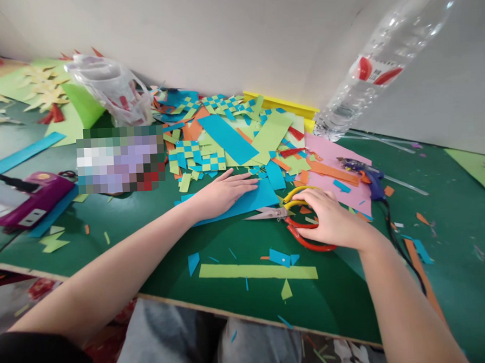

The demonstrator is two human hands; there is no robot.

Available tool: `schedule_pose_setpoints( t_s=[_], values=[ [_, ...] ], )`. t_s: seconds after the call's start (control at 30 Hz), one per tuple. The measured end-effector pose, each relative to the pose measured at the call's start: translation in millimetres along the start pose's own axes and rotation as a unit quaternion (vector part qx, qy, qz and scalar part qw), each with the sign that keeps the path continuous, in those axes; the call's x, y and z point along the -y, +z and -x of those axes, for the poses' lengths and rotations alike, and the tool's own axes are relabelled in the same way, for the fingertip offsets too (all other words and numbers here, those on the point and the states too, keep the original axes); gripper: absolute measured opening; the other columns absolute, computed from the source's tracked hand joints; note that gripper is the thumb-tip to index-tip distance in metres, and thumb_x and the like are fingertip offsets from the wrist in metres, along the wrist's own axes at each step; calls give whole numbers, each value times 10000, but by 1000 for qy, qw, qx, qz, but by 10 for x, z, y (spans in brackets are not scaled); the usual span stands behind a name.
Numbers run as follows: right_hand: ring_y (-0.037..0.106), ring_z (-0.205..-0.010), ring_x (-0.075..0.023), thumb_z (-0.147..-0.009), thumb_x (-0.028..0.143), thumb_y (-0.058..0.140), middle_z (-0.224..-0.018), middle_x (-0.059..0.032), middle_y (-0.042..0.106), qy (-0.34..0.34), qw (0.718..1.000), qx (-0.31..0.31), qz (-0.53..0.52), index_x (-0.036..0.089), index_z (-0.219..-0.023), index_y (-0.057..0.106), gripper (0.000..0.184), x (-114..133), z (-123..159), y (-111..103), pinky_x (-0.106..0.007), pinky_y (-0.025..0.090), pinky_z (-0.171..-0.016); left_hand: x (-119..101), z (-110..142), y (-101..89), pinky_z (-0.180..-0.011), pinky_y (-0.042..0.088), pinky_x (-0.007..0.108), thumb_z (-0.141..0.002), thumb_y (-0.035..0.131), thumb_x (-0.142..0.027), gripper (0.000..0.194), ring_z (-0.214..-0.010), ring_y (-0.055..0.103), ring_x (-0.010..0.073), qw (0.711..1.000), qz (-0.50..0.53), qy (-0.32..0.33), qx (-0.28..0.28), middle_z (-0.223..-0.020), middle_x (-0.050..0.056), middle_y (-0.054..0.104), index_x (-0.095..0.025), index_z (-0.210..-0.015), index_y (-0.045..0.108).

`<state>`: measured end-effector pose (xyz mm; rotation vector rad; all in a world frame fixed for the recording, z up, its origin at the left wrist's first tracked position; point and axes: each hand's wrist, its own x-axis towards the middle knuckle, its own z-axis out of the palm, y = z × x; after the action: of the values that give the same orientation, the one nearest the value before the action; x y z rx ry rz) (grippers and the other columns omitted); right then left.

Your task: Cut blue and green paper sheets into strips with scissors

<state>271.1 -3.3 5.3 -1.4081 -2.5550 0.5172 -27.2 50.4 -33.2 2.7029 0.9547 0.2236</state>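
My left hand point(222, 194) lies flat with fingers stretched out on a blue paper sheet point(249, 200) on the green table point(157, 262). My right hand point(329, 217) is curled over the handles of scissors point(293, 218), whose metal blades are closed and point left at the blue sheet. The scissors have yellow and red handle loops. A pink sheet point(331, 171) lies just behind the right hand. A long light-green paper strip point(257, 271) rests on the table in front of both hands.
A heap of blue, green and orange paper pieces and woven checker squares point(208, 145) fills the back. A glue gun point(366, 172) with a black cord lies right. A clear plastic bottle point(382, 60) leans top right, a plastic bag point(111, 91) back left, a magenta device point(28, 201) far left.
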Motion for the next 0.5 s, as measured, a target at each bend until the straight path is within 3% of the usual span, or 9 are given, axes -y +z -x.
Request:
schedule_pose_setpoints(
  t_s=[0.5],
  values=[
    [524, -1197, -276, -767, 409, 675, -1258, -57, 585, -14, 1000, 14, -15, 280, -1135, 568, 404, -18, -24, 8, -483, 432, -991, 25, -6, 11, -1196, 128, 401, -1014, 221, -224, 444, -1449, 214, 134, 1000, 4, 0, 6, -1530, -29, 341, -251, -1414, 413]
  ],
)
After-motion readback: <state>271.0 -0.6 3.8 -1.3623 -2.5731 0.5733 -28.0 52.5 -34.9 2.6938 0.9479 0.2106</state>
